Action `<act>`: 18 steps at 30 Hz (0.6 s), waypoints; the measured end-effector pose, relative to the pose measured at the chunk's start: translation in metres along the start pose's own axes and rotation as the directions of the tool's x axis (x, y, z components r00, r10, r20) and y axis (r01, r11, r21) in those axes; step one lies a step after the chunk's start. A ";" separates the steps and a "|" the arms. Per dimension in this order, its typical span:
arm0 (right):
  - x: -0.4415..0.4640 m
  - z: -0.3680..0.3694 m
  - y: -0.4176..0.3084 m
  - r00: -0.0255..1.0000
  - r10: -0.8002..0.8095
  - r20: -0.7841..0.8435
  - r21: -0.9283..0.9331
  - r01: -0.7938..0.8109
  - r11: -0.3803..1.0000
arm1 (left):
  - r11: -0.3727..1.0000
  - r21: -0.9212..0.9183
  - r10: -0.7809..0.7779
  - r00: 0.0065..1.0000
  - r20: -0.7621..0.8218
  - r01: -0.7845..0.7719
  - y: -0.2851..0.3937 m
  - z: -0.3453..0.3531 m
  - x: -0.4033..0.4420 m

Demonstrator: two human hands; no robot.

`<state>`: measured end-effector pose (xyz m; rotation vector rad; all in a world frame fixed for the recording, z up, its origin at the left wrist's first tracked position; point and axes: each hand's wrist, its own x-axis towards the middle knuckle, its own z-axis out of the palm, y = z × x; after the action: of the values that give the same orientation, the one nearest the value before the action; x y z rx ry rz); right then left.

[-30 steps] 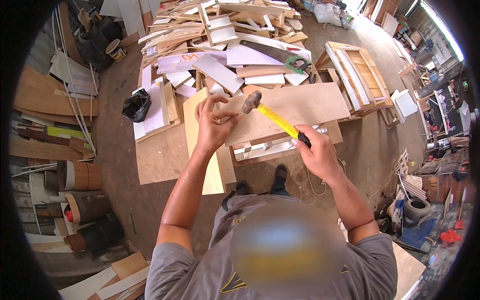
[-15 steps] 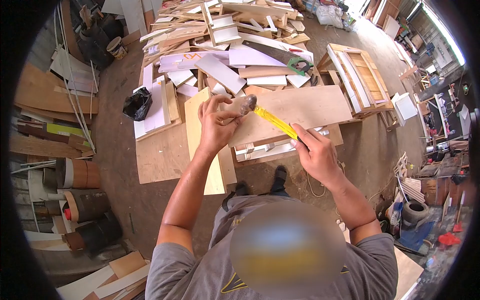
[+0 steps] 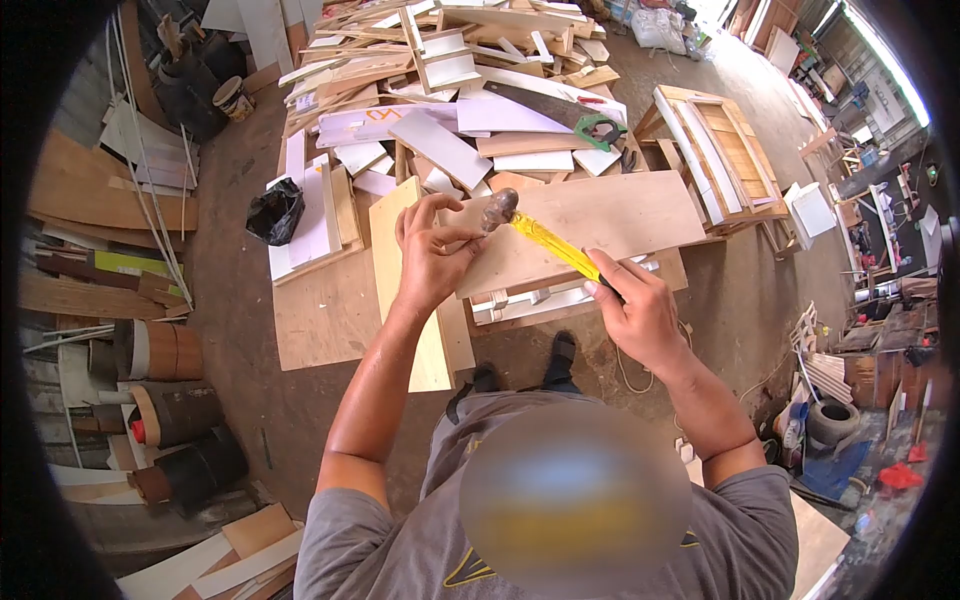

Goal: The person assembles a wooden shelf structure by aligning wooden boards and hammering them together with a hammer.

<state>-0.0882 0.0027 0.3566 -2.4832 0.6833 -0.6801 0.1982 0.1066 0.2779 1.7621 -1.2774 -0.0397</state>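
My right hand [image 3: 640, 310] is wrapped round the black end of a hammer [image 3: 555, 246] with a yellow handle. Its rounded dark head is over a flat wooden board [image 3: 620, 208], close to the fingertips of my left hand [image 3: 436, 250]. The thumb and forefinger of that hand are pinched together near the board's left end; whatever is between them is too small to make out. Under the left hand, a pale upright-running plank [image 3: 425, 350] meets the board at its left end.
Beyond the board lies a heap of wood offcuts [image 3: 440, 150], with a green-handled saw [image 3: 600, 131] on it. A wooden frame table [image 3: 715, 160] stands to the right. A black plastic bag [image 3: 275, 212] sits at left. Several rolls [image 3: 160, 345] line the left wall.
Very little differs. The hammer head has shifted very slightly to the right, close to the left fingertips; both hands keep their grips.
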 end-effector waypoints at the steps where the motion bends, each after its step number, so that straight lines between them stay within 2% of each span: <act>1: 0.000 0.000 0.000 1.000 -0.003 -0.009 -0.006 0.003 1.000 | 1.000 -0.002 -0.002 1.000 0.002 0.002 -0.001 0.001 0.000; 4: 0.002 -0.001 -0.002 0.997 0.032 0.068 -0.053 -0.029 0.998 | 1.000 -0.004 -0.015 1.000 0.012 0.015 -0.001 0.001 0.000; 6: 0.001 0.000 0.003 0.999 0.019 0.040 -0.011 -0.019 1.000 | 0.999 0.004 -0.041 0.999 0.013 0.041 0.000 0.001 -0.001; 9: -0.001 -0.001 0.003 0.999 0.035 0.012 0.032 -0.035 0.999 | 0.989 -0.120 -0.082 0.995 0.064 0.089 -0.009 0.001 -0.002; 12: -0.002 -0.004 0.003 0.999 0.052 -0.005 0.055 -0.052 0.997 | 0.942 -0.332 -0.036 0.998 0.058 0.053 -0.014 -0.007 -0.003; 15: -0.003 -0.006 0.004 0.999 0.053 -0.011 0.057 -0.052 0.997 | 0.760 -0.594 -0.271 0.959 0.082 0.265 -0.033 -0.002 0.000; 16: -0.002 -0.006 0.003 0.999 0.050 -0.011 0.056 -0.050 0.997 | 0.722 -0.597 -0.340 0.931 0.135 0.350 -0.039 0.004 0.002; 18: -0.002 -0.007 0.000 0.999 0.048 0.003 0.029 -0.049 0.998 | 0.632 -0.658 -0.395 0.901 0.181 0.409 -0.032 0.010 0.002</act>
<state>-0.0937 0.0011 0.3615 -2.4324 0.7251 -0.6641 0.2176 0.0998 0.2516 1.3346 -0.6949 -0.7102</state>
